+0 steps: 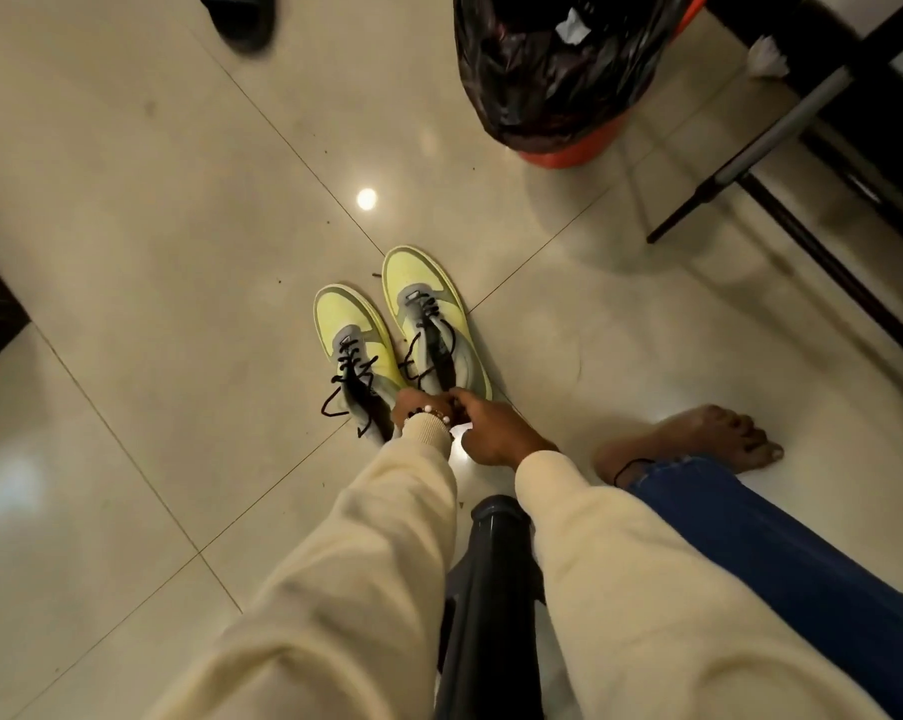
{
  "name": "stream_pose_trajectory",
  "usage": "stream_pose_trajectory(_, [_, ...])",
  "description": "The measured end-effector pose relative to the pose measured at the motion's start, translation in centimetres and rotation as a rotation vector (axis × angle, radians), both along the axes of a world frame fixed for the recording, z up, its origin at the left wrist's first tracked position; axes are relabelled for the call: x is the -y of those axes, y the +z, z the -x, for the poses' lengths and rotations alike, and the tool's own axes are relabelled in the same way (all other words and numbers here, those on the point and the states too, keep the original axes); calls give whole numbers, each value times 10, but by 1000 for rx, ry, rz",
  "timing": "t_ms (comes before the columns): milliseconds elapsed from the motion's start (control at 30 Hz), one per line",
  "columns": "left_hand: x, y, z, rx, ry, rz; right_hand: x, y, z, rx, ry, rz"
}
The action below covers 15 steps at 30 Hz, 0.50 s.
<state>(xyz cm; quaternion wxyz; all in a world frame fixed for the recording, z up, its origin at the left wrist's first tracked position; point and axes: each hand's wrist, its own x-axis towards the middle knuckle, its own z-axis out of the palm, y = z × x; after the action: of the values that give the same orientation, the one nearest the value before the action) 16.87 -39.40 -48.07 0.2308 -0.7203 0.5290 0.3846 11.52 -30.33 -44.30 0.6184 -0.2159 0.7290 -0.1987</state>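
Note:
Two yellow-green sneakers with grey tongues and loose black laces stand side by side on the tiled floor. The left sneaker (353, 345) sits slightly nearer than the right sneaker (428, 309). Both of my hands meet at the heel opening of the right sneaker. My right hand (491, 431) curls its fingers over the heel collar. My left hand (405, 405) is mostly hidden behind a cream sleeve cuff and a beaded bracelet, and its visible fingers grip the same collar on the inner side.
My bare foot (699, 441) rests on the floor to the right, with a blue jeans leg behind it. A bin lined with a black bag (558, 70) stands at the back right beside dark furniture legs (813, 236). A black slipper (239, 18) lies far left. A dark stool (491, 589) is under me.

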Motion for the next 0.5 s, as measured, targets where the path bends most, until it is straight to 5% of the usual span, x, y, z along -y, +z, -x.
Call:
stream_pose_trajectory(233, [-28, 86, 6, -116, -6, 135, -20, 77, 39, -168, -276, 25])
stream_pose_trajectory(500, [-84, 203, -2, -497, -273, 396, -74, 191, 44, -233, -671, 141])
